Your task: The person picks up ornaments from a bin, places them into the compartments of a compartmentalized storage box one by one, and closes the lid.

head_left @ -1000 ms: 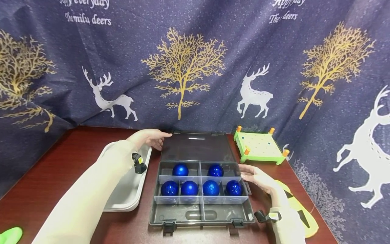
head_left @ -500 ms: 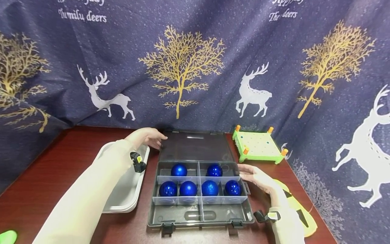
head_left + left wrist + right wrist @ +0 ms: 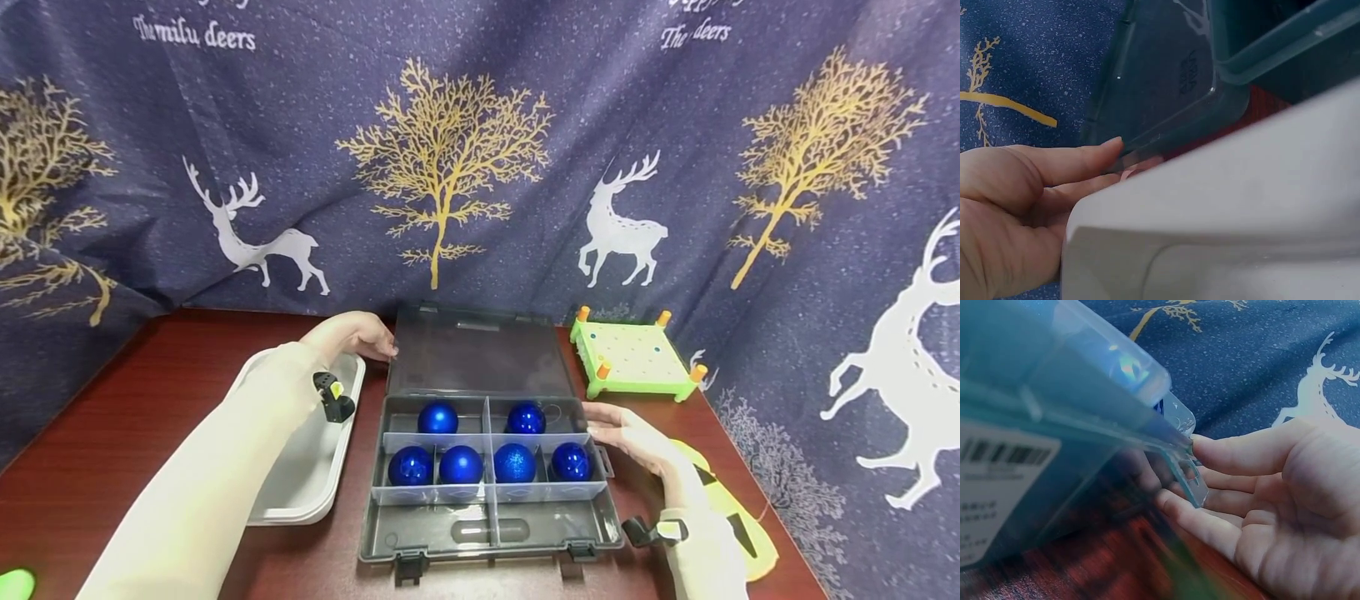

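Note:
A clear grey plastic compartment box (image 3: 491, 521) lies on the table with its lid (image 3: 480, 358) swung back. Several blue baubles (image 3: 461, 464) sit in its rear and middle rows; the front row holds none. My left hand (image 3: 360, 335) pinches the lid's left edge, thumb (image 3: 1085, 159) on one face and fingers partly hidden behind a white tray in the left wrist view. At the box's right side, my right hand (image 3: 626, 433) grips the wall near a small handle (image 3: 1188, 478), with its thumb (image 3: 1241, 453) at the rim and fingers below.
The white tray (image 3: 341, 467) stands left of the box, under my left forearm. A green pegged toy stand (image 3: 633, 358) is at the back right. Something yellow and black (image 3: 738, 517) lies beside my right forearm. A deer-print cloth (image 3: 487, 167) hangs behind the table.
The lid's far edge has risen slightly. My left hand has moved from beyond the lid's left edge to hold it. My right hand stays at the box.

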Demonstrator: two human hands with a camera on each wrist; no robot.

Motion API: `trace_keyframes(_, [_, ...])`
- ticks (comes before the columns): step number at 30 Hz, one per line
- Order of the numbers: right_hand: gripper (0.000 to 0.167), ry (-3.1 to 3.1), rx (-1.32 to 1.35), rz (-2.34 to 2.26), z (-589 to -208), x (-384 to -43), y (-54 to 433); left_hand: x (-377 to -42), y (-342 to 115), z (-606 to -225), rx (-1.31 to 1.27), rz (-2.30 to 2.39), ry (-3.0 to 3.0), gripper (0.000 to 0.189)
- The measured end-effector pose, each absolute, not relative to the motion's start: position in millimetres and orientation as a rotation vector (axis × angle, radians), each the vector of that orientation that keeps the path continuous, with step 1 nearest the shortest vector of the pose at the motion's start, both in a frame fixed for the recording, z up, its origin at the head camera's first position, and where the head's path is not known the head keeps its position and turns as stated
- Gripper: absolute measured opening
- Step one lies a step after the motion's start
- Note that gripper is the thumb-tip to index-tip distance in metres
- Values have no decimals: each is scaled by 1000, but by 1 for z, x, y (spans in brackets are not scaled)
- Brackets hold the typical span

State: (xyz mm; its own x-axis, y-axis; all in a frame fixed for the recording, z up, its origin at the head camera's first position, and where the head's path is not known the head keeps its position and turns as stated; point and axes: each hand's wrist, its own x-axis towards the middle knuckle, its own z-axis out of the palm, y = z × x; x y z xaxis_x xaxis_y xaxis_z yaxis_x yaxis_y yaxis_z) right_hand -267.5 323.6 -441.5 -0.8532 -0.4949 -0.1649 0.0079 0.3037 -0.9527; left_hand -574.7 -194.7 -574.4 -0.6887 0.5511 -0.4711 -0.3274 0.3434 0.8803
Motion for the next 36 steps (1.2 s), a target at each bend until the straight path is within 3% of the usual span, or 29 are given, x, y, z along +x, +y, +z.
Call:
trace_keyframes(5, [59, 2126, -439, -1586, -441, -268, 324, -658, -221, -659, 114, 1529, 1663, 54])
trace_keyframes(8, [59, 2141, -440, -1580, -441, -268, 323, -675, -227, -678, 96, 1548, 1676, 58])
trace_keyframes(11, [58, 2120, -426, -1596, -441, -269, 323, -638, -214, -637, 91, 1547, 1751, 52])
trace_keyframes(18, [59, 2098, -414, -1610, -441, -268, 322, -457, -159, -442, 58, 1541, 1888, 26])
trace_keyframes(21, [59, 2084, -423, -1613, -441, -268, 321, -431, -149, -416, 47, 1506, 1961, 20])
trace_keyframes(23, [59, 2084, -423, -1614, -441, -267, 321, -440, -151, -427, 46, 1490, 1978, 20])
trace_keyframes(31, [56, 2135, -434, -1580, -442, -267, 322, -532, -185, -526, 136, 1545, 1864, 38])
trace_keyframes(36, [57, 2144, -432, -1575, -443, -267, 322, -528, -182, -526, 95, 1524, 1960, 43])
